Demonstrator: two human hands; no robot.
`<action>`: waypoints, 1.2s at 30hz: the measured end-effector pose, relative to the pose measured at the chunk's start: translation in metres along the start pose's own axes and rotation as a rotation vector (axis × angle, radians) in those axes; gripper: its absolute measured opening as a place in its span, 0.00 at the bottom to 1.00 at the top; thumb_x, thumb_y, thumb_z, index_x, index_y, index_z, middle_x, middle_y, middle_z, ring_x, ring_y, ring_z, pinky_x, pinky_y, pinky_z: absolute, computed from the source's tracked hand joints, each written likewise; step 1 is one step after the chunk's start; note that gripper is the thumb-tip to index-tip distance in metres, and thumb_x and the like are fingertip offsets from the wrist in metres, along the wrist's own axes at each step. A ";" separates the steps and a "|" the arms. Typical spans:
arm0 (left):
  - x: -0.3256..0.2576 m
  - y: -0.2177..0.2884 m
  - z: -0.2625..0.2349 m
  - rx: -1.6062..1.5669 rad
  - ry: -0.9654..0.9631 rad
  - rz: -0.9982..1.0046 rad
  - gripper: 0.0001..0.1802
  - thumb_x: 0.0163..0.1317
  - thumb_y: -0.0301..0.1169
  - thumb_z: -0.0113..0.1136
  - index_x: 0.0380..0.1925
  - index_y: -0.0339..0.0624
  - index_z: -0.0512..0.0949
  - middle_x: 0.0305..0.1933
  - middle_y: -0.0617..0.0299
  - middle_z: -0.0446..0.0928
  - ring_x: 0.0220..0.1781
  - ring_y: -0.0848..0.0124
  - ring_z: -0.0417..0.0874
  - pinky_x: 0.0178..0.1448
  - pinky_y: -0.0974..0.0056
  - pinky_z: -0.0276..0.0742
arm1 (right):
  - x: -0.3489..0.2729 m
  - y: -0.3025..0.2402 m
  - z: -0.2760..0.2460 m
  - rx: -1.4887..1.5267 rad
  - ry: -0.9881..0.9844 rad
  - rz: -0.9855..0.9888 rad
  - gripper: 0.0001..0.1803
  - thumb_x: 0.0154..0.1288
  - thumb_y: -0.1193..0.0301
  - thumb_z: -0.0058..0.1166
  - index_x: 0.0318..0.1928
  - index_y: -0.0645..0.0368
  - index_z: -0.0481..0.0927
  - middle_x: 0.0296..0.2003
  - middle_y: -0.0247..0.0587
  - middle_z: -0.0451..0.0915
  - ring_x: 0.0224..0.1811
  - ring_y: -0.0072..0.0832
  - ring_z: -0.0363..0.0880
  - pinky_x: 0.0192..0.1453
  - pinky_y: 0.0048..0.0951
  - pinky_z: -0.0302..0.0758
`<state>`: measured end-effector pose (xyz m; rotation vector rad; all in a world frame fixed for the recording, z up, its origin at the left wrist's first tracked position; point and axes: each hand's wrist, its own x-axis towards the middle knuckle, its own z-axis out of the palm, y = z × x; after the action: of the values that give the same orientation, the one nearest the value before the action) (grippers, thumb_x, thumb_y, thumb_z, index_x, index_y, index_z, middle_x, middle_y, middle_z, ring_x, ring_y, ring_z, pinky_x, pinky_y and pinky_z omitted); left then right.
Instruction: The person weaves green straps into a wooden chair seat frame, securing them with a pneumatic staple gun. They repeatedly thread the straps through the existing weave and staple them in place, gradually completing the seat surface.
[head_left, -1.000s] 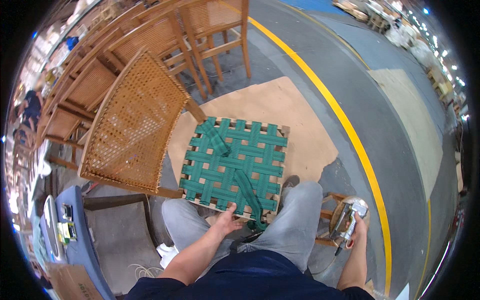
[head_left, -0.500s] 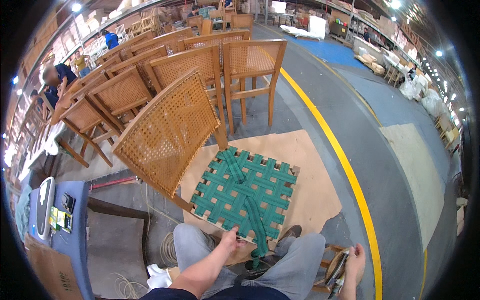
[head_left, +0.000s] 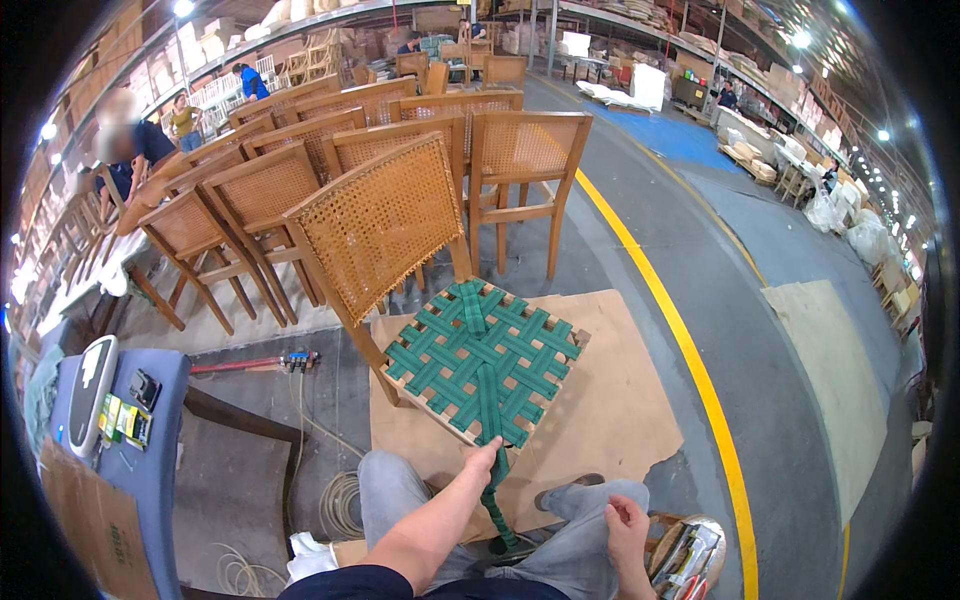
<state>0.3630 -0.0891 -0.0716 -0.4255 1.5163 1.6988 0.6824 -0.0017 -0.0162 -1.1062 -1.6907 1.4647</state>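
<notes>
A wooden chair with a cane back [head_left: 385, 235] stands before me, its seat woven with green webbing straps [head_left: 455, 355]. One loose strap [head_left: 490, 400] lies over the weave, crosses the front edge and hangs down twisted between my legs. My left hand [head_left: 483, 460] grips the seat's front edge at the strap, thumb on top and fingers hidden below. My right hand [head_left: 627, 525] is over my right knee with its fingers curled together; anything inside them is too small to make out. Beside it, a small stool [head_left: 660, 540] carries a tray of hand tools [head_left: 693, 565].
Several cane-backed chairs [head_left: 530, 150] stand in rows ahead. Cardboard [head_left: 620, 400] lies beneath the chair. A blue padded surface [head_left: 150, 400] at left holds small items. A coiled hose [head_left: 342, 503] lies on the floor. A yellow line [head_left: 690, 355] runs along the right. People work at far left.
My right hand has moved left from the tool tray to over my knee. My left hand has shifted right along the seat edge onto the loose strap. The chair has turned slightly.
</notes>
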 end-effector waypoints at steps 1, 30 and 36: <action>-0.005 -0.004 -0.001 0.007 -0.015 -0.075 0.32 0.63 0.36 0.73 0.64 0.37 0.71 0.57 0.53 0.80 0.56 0.59 0.82 0.56 0.51 0.80 | -0.001 -0.004 0.001 0.072 -0.013 0.011 0.13 0.66 0.78 0.63 0.50 0.67 0.83 0.38 0.32 0.82 0.39 0.16 0.77 0.45 0.20 0.75; -0.091 -0.038 -0.049 0.758 -1.110 -0.024 0.16 0.76 0.41 0.57 0.47 0.40 0.86 0.51 0.64 0.86 0.53 0.75 0.82 0.63 0.64 0.74 | 0.238 -0.025 0.304 0.445 -0.778 0.974 0.16 0.83 0.58 0.40 0.50 0.58 0.74 0.29 0.34 0.76 0.25 0.25 0.72 0.29 0.31 0.75; 0.013 -0.010 -0.085 0.069 -0.298 -0.326 0.41 0.66 0.55 0.63 0.74 0.50 0.63 0.68 0.59 0.72 0.66 0.63 0.72 0.67 0.45 0.67 | 0.204 -0.013 0.307 0.305 -0.675 0.890 0.15 0.84 0.57 0.40 0.42 0.53 0.70 0.19 0.24 0.64 0.14 0.16 0.54 0.19 0.27 0.54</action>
<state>0.3402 -0.1650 -0.1067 -0.3440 1.2110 1.3821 0.3201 0.0428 -0.0704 -1.3517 -1.2940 2.7997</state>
